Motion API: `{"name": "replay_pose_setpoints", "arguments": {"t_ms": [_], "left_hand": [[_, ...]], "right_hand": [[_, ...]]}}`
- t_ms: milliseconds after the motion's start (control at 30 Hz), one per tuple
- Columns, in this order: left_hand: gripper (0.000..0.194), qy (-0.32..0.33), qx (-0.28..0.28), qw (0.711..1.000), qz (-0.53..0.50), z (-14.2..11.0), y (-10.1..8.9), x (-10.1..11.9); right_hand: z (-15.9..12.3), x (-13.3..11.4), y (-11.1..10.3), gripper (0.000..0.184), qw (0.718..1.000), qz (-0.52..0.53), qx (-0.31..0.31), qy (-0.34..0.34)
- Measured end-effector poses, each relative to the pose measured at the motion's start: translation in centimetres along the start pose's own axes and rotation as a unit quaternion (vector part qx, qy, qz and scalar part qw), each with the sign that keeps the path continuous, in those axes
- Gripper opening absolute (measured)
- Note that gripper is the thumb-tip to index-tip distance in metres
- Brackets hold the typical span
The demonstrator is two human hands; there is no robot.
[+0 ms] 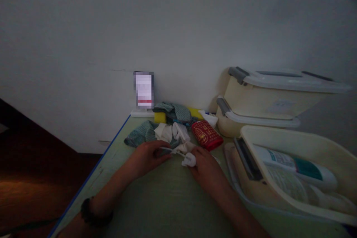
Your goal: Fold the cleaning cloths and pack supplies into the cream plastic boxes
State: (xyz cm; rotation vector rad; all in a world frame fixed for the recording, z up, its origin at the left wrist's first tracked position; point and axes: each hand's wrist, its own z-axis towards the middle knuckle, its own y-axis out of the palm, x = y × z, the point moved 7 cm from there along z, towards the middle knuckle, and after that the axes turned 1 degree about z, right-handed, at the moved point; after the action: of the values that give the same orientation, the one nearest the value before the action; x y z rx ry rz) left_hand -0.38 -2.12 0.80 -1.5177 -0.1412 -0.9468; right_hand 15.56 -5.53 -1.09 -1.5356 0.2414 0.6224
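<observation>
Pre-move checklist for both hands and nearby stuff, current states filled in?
1. Left hand has a grip on the thin white cable: ok.
2. Right hand has a grip on the white rounded plastic piece: ok.
3. Cable free of the crumpled white material beyond: cannot tell.
4. Red gold-patterned item not touching right hand: cannot tell.
5. Cream plastic bin uncovered: ok; white-and-teal bottle lies inside.
</observation>
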Motion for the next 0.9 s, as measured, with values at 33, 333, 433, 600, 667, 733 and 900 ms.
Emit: {"name": "replay_pose_setpoints", "arguments": {"t_ms": [33,333,433,600,667,733,900], "left_hand": [[0.033,-0.003,0.000,1.000,0.008,0.0,0.1,-0.1],[0.028,-0.042,-0.032,0.999,0.004,0.3,1.1,-1.1],[0.027,-0.058,0.005,0.998,-0.026,0.1,0.1,-1.0],[0.035,-0.070,0.067,0.959,-0.266,-0.5,-1.6,-0.9],[0.036,-0.071,0.053,0.914,-0.395,-0.6,-1.4,-0.8],[0.035,-0.063,0.029,0.888,-0.454,-0.6,-1.1,-0.4],[0.029,0.014,-0.028,0.939,-0.343,-0.7,-1.2,1.7]], "right_hand": [[0.1,0.1,0.0,0.021,1.000,0.018,-0.002,-0.003],[0.0,-2.3,0.5,0.006,0.986,0.138,-0.003,-0.091],[0.1,-2.1,0.0,0.007,0.984,0.151,0.036,-0.082],[0.2,-0.6,-0.6,0.012,0.950,0.304,0.072,0.024],[0.1,-0.4,-0.2,0.024,0.915,0.395,0.060,0.057],[0.0,-0.6,0.3,0.032,0.881,0.467,0.032,0.069],[-0.4,-1.0,1.0,0.028,0.832,0.547,-0.039,0.078]]}}
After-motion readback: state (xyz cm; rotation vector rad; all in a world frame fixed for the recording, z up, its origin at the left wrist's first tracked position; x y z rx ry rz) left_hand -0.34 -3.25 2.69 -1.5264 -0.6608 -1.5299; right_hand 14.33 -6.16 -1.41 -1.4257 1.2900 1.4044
